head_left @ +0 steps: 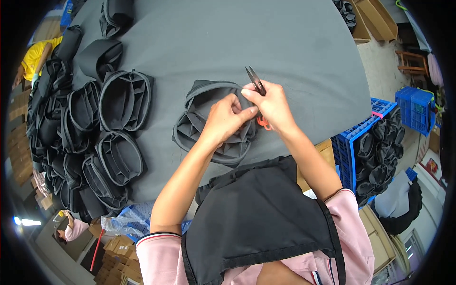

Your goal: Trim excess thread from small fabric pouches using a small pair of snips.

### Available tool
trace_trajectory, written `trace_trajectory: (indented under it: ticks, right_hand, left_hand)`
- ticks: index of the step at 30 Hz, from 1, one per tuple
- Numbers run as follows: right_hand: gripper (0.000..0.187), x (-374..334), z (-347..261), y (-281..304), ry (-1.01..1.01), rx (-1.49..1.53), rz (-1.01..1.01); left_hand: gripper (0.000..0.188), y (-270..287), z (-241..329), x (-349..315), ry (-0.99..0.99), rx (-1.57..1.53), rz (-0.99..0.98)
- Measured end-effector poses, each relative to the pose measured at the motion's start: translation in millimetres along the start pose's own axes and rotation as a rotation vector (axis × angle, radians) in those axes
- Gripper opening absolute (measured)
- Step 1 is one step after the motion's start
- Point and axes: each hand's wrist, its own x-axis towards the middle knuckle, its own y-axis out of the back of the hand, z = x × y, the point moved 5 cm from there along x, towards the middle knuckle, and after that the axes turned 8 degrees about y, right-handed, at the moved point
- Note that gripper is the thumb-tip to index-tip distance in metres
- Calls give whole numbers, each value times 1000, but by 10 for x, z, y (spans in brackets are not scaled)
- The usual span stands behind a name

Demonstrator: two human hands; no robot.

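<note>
Head view: right hand (273,102) clamped round the scissors (256,81), blades sticking out beyond the thumb, tips slightly parted, orange handles below the grip. Left hand (228,116) is over the black pouch (194,130), thumb and fingers bunched; can't tell if fabric's pinched between them. Pouch sits under the left hand, left of and below the scissors grip, on the grey table (304,52). Risks, my read: wrist turn swings bare blades into left fingers or pouch rim; weak left hold lets soft walls shift, causing a nick.

Right hand (273,105) — scissors (257,83), left hand (223,118) — over pouch (192,122)
</note>
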Motion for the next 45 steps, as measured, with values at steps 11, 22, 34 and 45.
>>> trace_trajectory:
  ticks: [11, 22, 34, 45]
  right_hand:
    - [26, -788, 192, 171, 210, -107, -69]
    - [19, -689, 131, 110, 410, -122, -13]
    - [17, -828, -183, 187, 696, -603, 43]
    - [16, -746, -142, 131, 545, -513, 32]
  left_hand:
    - [31, 42, -210, 84, 79, -373, 43]
    - [30, 23, -153, 39, 73, -348, 71]
    - [31, 17, -170, 60, 56, -351, 79]
    - [30, 8, -148, 48, 49, -373, 64]
